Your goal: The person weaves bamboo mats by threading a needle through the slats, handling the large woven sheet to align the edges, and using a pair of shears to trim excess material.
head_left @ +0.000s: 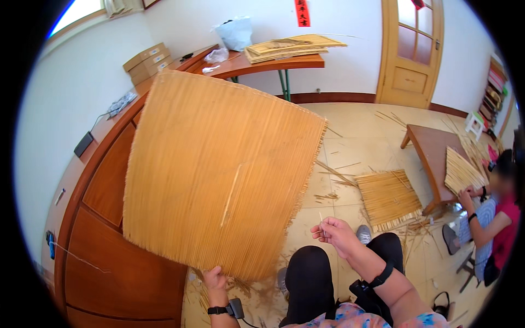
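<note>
A large woven straw mat (pixel 219 158) stands tilted up in front of me, with frayed ends along its edges. My left hand (pixel 215 277) is closed on its lower edge, the thumb on the near face and the other fingers hidden behind. One loose pale straw (pixel 232 194) lies across the mat's face. To the right of the mat, above my knees, my right hand (pixel 338 236) pinches a thin pale stick (pixel 322 220) pointing upward. Whether this is a straw or a needle I cannot tell.
A wooden cabinet (pixel 120 273) is at my left. A table (pixel 301 62) at the back bears stacked mats (pixel 284 46). On the floor lie a smaller mat (pixel 385 197) and scattered straw. At right, a person (pixel 497 218) works on another mat (pixel 462 172) at a low table (pixel 426 147).
</note>
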Motion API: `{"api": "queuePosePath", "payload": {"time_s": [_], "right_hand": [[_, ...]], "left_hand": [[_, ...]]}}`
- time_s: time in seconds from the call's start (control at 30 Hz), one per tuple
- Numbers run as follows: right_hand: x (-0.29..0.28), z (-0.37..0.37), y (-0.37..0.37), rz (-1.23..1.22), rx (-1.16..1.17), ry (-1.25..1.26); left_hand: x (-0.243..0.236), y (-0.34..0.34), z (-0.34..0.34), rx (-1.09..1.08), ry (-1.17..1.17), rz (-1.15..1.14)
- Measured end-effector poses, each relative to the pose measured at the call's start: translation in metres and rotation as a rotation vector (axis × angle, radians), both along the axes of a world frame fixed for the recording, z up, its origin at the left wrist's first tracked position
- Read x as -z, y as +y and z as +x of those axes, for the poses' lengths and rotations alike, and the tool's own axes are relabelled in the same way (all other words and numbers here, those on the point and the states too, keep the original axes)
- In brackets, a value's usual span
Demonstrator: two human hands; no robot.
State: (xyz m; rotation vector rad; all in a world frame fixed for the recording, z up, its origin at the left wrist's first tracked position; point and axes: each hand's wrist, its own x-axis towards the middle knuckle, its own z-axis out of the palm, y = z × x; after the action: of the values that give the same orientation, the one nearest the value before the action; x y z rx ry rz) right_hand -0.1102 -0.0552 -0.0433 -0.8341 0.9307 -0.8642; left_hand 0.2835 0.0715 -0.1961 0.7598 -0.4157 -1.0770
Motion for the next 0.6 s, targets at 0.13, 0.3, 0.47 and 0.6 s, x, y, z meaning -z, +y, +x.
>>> {"api": "queuePosePath", "payload": {"time_s": [0.13, 0.3, 0.47, 0.6], "right_hand": [[-0.005, -0.002, 0.006, -0.015, 0.067, -0.017], [-0.012, -0.010, 0.010, -0.050, 0.181, -0.052], [-0.020, -0.009, 0.007, -0.052, 0.253, -0.098], [-0.022, -0.009, 0.002, -0.042, 0.324, -0.187]], "left_hand": [[-0.017, 0.017, 0.004, 0.019, -0.005, -0.025], [-0.029, 0.018, -0.005, 0.065, -0.047, -0.096], [-0.037, 0.024, -0.006, 0.076, -0.086, -0.164], [-0.056, 0.030, -0.029, -0.008, -0.134, -0.131]]}}
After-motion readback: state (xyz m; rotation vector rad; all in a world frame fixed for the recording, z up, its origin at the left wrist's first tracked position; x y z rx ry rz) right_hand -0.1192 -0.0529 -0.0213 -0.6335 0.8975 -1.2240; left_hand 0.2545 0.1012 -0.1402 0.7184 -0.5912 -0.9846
